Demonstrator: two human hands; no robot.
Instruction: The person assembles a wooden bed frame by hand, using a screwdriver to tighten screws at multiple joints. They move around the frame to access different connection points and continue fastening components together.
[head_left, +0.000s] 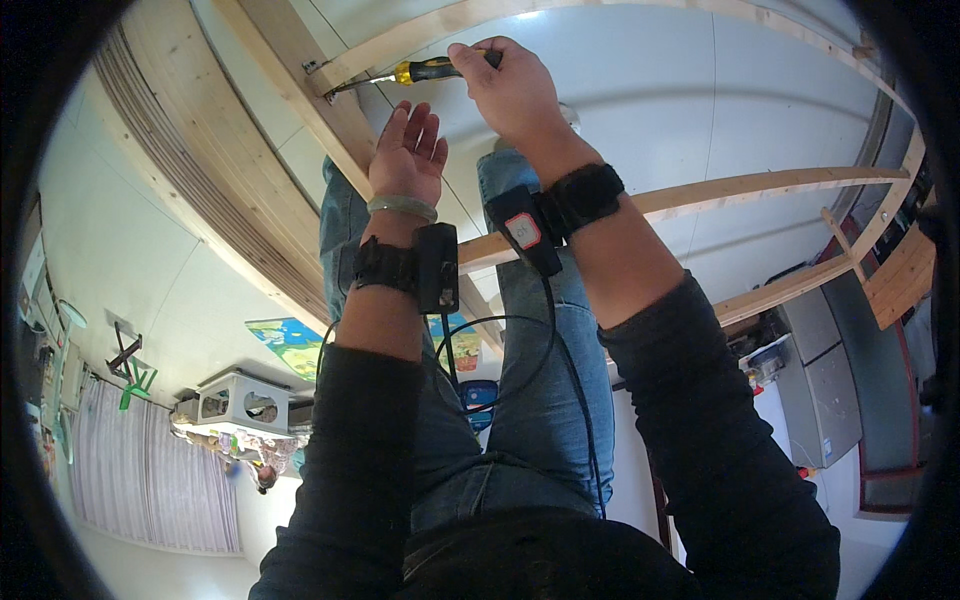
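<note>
My right hand (513,98) is closed round the rear of a screwdriver (428,70) with a black and yellow handle. Its shaft points left to a small metal fitting (331,96) where a wooden crosspiece (400,42) meets a long wooden rail (300,85). Whether the tip sits in a screw head is too small to tell. Just below the shaft, my left hand (408,160) is open, palm up, its fingers loosely stretched and holding nothing. It is close beside the rail. A bracelet and a black strapped device are on the left wrist; another such device is on the right.
A second wooden crosspiece (770,183) runs to the right from between my legs. Stacked wooden boards (215,150) lie along the left. Black cables (548,330) hang from the wrist devices over my jeans. A white cabinet-like piece (243,403) stands at lower left on the pale floor.
</note>
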